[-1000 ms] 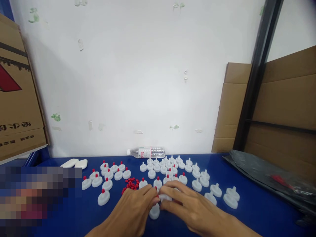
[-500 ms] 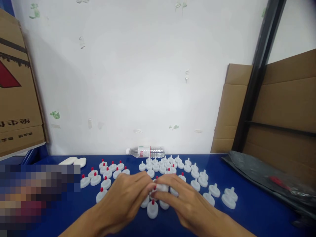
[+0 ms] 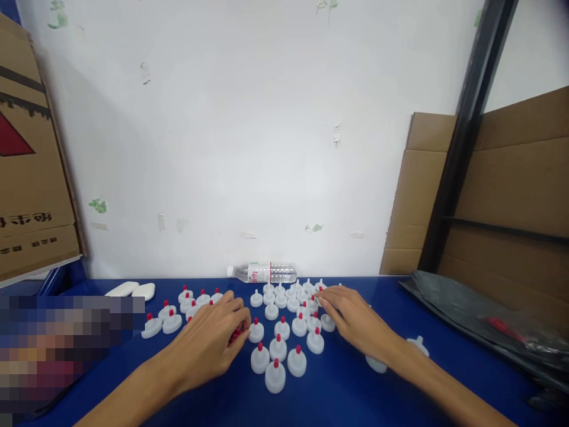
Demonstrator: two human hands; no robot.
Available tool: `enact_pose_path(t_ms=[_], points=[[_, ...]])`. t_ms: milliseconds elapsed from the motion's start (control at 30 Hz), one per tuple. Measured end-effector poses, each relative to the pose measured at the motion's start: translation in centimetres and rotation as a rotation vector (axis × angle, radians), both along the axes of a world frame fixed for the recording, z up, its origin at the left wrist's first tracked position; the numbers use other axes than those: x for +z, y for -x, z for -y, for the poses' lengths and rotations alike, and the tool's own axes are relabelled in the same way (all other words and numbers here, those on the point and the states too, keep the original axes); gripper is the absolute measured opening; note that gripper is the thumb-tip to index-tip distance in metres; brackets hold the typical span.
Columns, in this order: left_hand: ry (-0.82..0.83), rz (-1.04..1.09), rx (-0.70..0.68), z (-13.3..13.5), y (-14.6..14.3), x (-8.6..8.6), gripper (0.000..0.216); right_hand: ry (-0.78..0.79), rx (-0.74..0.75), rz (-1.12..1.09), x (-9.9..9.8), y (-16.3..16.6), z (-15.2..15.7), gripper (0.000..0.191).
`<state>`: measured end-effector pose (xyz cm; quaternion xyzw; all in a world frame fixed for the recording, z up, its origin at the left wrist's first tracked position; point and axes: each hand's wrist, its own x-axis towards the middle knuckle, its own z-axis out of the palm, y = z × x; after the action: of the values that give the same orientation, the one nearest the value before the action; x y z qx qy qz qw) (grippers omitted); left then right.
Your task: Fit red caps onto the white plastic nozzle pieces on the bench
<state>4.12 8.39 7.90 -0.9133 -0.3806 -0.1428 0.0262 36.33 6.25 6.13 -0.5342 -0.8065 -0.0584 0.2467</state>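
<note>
My left hand [image 3: 213, 332] is curled around several small red caps [image 3: 235, 335], which show between its fingers and thumb. My right hand [image 3: 355, 320] reaches to the back right of the group. Its thumb and fingers close on a white nozzle lid with a red tip [image 3: 319, 299], partly hidden by the fingers. Between the hands stand several white round lids with red-capped nozzles, such as the front lid [image 3: 275, 378]. Behind them are white lids with bare nozzles [image 3: 271, 312]. My right forearm covers some lids.
A clear water bottle [image 3: 269, 273] lies along the wall. More red-tipped lids [image 3: 172, 322] stand at left, near two white rounded objects [image 3: 143, 292]. A dark plastic bag [image 3: 471, 314] lies at right. Cardboard [image 3: 35, 178] rises at left. A blurred patch covers the lower left.
My hands have moved apart: the left to the left, the right up and rightward to the back lids. The red-tipped lids between them are now uncovered, and red caps show in my left hand.
</note>
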Motion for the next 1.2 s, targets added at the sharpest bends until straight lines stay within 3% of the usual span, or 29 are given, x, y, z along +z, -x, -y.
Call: enact_pose_path(t_ms=[333, 667, 967, 1200], points=[[0.054, -0.07, 0.043, -0.4, 0.2, -0.6, 0.009, 0.079, -0.061, 0.01, 0.6, 0.6, 0.6, 0.041], [0.074, -0.045, -0.023, -0.9, 0.3, -1.4, 0.019, 0.104, -0.086, 0.031, 0.3, 0.7, 0.7, 0.043], [0.029, 0.005, -0.005, -0.9, 1.0, -0.8, 0.019, -0.007, -0.174, 0.046, 1.5, 0.0, 0.7, 0.052], [0.105, 0.024, 0.005, -1.4, 1.3, -1.2, 0.015, 0.032, -0.32, 0.068, -1.1, -1.7, -0.3, 0.056]])
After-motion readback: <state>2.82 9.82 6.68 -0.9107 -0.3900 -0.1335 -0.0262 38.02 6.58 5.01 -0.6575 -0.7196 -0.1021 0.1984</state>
